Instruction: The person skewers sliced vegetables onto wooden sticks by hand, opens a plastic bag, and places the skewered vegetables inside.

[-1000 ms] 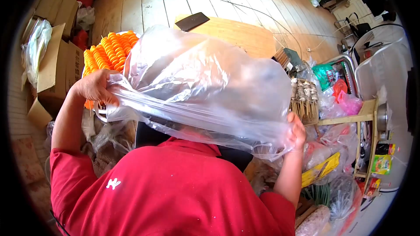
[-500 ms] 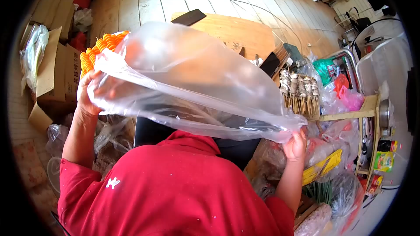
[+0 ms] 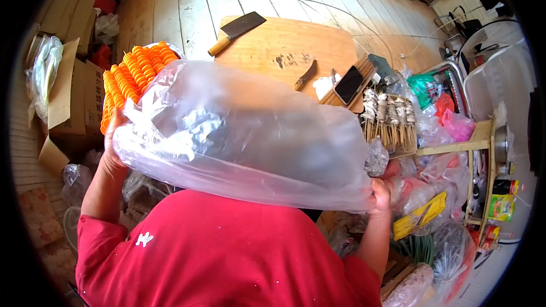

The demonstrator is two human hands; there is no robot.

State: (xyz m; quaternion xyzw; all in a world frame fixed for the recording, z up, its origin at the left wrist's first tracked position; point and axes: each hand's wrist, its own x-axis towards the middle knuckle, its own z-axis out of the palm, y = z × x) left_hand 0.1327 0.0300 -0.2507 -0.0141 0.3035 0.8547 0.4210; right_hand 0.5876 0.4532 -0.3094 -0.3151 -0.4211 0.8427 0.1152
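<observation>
A large clear plastic bag (image 3: 250, 142) is stretched across in front of my red shirt. At its left end, my left hand (image 3: 114, 146) is closed on the bag, its fingers partly hidden by the plastic. My right hand (image 3: 380, 195) pinches the bag's other end. Just beyond my left hand lie several bright orange spiral-cut pieces (image 3: 135, 74), on what looks like a white plate whose rim barely shows. Behind the bag is a wooden board (image 3: 324, 40), its near part covered by the plastic.
On the board are a cleaver (image 3: 242, 27) and a small curved knife (image 3: 307, 75). A phone (image 3: 349, 84) rests at its right side, near several skewers of grey-white food (image 3: 389, 111). Cardboard boxes (image 3: 68, 91) stand left. Plastic bags (image 3: 449, 125) and a wooden stand (image 3: 480, 136) are right.
The bag has come down and nearer my body, uncovering the cleaver's handle, the curved knife and more orange spirals. Both hands have lowered slightly, still gripping its ends.
</observation>
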